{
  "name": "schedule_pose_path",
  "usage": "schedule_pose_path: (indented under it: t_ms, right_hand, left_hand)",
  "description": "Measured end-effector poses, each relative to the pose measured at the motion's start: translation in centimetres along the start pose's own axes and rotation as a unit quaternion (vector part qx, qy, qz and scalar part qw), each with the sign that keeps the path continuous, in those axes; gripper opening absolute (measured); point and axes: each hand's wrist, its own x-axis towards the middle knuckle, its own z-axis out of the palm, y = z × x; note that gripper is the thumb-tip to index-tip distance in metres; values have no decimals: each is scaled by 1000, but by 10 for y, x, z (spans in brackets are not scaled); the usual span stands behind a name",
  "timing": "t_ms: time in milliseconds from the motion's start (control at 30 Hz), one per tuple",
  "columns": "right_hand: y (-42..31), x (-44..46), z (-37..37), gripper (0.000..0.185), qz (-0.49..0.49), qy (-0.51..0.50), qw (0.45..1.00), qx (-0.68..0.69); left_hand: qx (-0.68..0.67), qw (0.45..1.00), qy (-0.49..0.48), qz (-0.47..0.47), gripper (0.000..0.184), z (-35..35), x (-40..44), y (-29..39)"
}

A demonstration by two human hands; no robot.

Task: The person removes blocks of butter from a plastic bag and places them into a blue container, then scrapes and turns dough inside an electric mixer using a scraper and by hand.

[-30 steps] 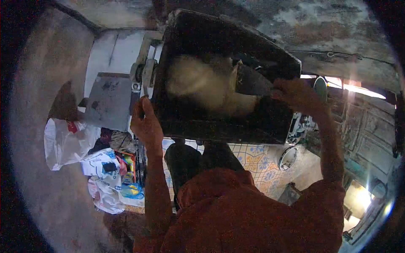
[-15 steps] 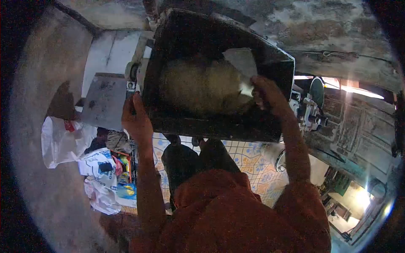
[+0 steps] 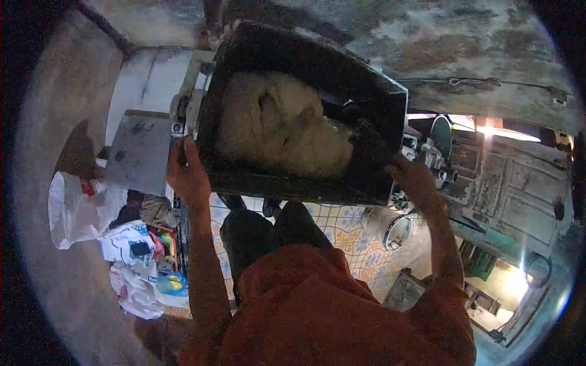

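Observation:
A dark, open-topped metal bin (image 3: pixel 293 188) stands in front of me, holding a large lumpy mass of pale, dough-like material (image 3: pixel 274 128). My left hand (image 3: pixel 190 177) is at the bin's outer left side, fingers curled by a small metal fitting (image 3: pixel 177 127); what they grip, if anything, is hidden. Over the bin's right rim, my right hand (image 3: pixel 418 183) is closed, its fingertips meeting a dark, tilted flat scraper (image 3: pixel 370 140) that reaches inside beside the dough. The scraper is in shadow and its outline is hard to make out.
Left of the bin is a grey flat panel (image 3: pixel 139 149), with white plastic bags (image 3: pixel 79 210) and bundled items below. Machine parts (image 3: pixel 436 160) project at the right. A white bucket (image 3: pixel 398 233) stands on the tiled floor (image 3: pixel 342 226). A weathered wooden door (image 3: pixel 519 183) is farther right.
My right hand has moved from inside the bin toward me, out over the right rim. The scraper's pale face no longer shows. The dough, blurred before, now appears sharper. My left hand stays beside the bin.

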Motion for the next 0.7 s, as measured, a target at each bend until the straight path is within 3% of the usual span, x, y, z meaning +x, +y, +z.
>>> schedule_pose_path:
  t_ms: [67, 133, 200, 333, 400, 433, 500, 533, 600, 633, 700]
  right_hand:
    - [-7, 3, 7, 26, -134, 134, 968, -164]
    - [-5, 5, 13, 33, -141, 129, 965, -181]
    - [-10, 3, 16, 42, -134, 138, 921, -338]
    - [-16, -4, 14, 50, -132, 137, 924, -333]
    - [-10, -3, 19, 31, -161, 224, 922, -272]
    - [-8, -2, 20, 31, -165, 226, 921, -270]
    - [-4, -1, 23, 29, -182, 271, 941, -93]
    - [-2, -2, 24, 29, -185, 271, 940, -89]
    - [5, -6, 25, 33, -86, 241, 960, 108]
    - [6, -7, 23, 39, 20, 170, 962, 211]
    - [5, -13, 25, 41, 32, 168, 946, 276]
  left_hand:
    - [-28, 999, 8, 15, 35, -1, 0, 0]
    - [-15, 999, 9, 38, 35, -4, 0, 1]
    - [10, 999, 5, 36, 35, -5, 0, 1]
    - [-6, 1000, 1, -1, 33, -2, -2, 1]
    - [-34, 999, 14, -7, 32, 0, -1, -2]
    - [-32, 999, 17, -5, 32, 0, -1, -4]
    - [-46, 999, 1, -4, 32, -1, 0, -4]
    - [-42, 999, 4, -2, 32, -3, -1, -1]
    - [-89, 995, -23, -26, 33, -4, -3, 8]
    - [-54, 998, -17, -12, 32, -5, -3, 10]
    - [-45, 999, -13, -2, 32, -4, -2, 8]
